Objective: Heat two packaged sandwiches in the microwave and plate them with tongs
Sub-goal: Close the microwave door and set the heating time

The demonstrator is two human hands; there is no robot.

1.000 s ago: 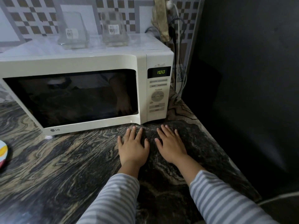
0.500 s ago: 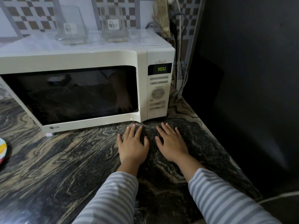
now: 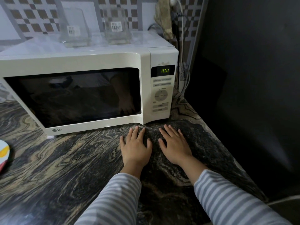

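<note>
A white microwave stands on the dark marbled counter with its door closed. Its dark window shows only reflections, so whatever is inside stays hidden. The green display reads 100. My left hand and my right hand lie flat on the counter side by side, palms down, fingers spread, just in front of the microwave's control panel. Neither hand holds anything. No sandwiches or tongs are in view.
Two clear containers with barcode labels sit on top of the microwave. A colourful plate edge shows at the far left. Cables hang behind the microwave's right side. The counter's right edge drops off into darkness.
Both hands stay flat in the same place on the counter. Only the view has shifted slightly; the display still reads 100.
</note>
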